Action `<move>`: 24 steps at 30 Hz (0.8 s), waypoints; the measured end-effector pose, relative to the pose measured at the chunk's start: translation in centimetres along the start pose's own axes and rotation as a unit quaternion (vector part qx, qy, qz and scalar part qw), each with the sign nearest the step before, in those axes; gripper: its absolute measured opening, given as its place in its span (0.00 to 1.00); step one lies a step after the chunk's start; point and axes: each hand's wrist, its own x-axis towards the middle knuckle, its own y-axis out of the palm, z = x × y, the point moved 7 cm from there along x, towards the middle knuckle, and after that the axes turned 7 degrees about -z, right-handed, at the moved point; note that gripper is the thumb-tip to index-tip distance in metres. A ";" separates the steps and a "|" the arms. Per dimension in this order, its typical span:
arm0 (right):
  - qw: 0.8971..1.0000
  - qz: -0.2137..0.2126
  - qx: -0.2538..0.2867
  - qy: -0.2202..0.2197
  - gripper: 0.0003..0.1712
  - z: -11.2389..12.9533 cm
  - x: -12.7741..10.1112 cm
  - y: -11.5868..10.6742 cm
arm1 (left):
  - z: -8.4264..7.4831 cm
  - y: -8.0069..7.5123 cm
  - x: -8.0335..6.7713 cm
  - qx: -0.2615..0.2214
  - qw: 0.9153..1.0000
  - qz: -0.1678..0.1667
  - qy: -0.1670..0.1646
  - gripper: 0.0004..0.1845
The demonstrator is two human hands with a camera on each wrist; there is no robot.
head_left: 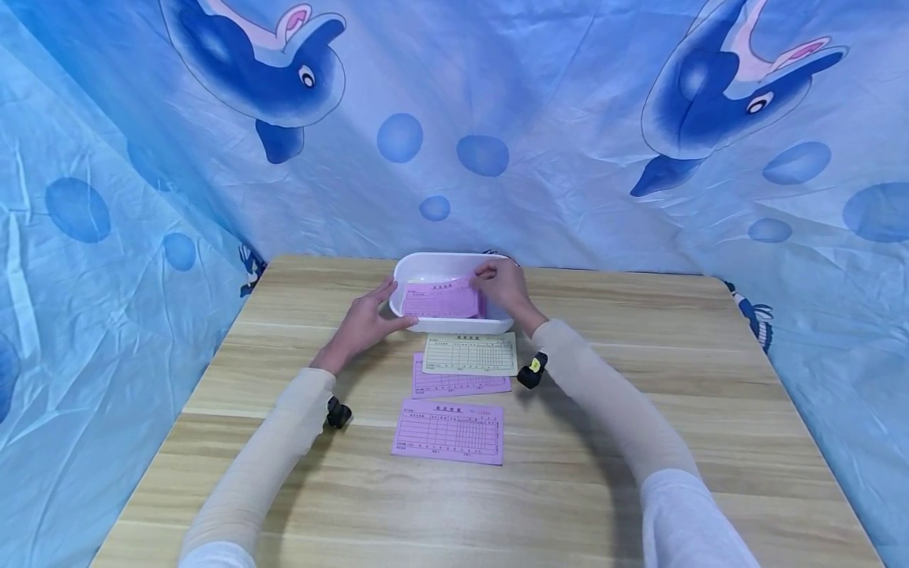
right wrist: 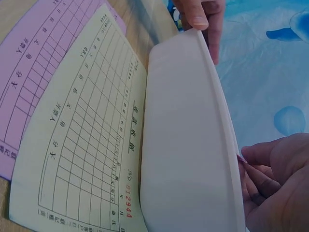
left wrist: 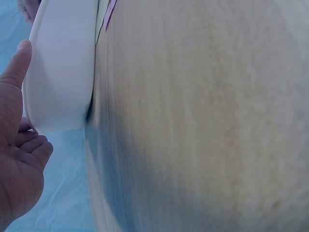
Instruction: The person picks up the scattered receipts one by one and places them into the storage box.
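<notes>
We are gripping the white tub [head_left: 454, 325] with a half-curled left hand [head_left: 364, 322], seemingly steadying it, while our close-fingered right hand [head_left: 504, 285] is pinching a pink slip [head_left: 447, 297].

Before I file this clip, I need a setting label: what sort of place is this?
Probably a makeshift booth for recording handwork: blue dolphin-print sheeting hangs behind and beside a wood-grain table, and a small black device sits at the person's right wrist.
</notes>
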 end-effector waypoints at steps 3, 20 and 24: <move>1.000 0.002 0.009 0.004 0.10 -0.2 0.0 -0.5 | -0.1 0.0 0.0 0.001 1.000 0.000 -0.003 0.57; 0.994 0.007 0.110 -0.023 0.21 1.5 -2.4 -5.6 | -0.2 0.0 -0.1 0.006 1.000 0.006 -0.009 0.57; 0.992 0.002 0.114 -0.050 0.21 1.8 -3.5 -7.0 | -0.3 -0.1 -0.1 0.005 1.000 0.007 -0.010 0.57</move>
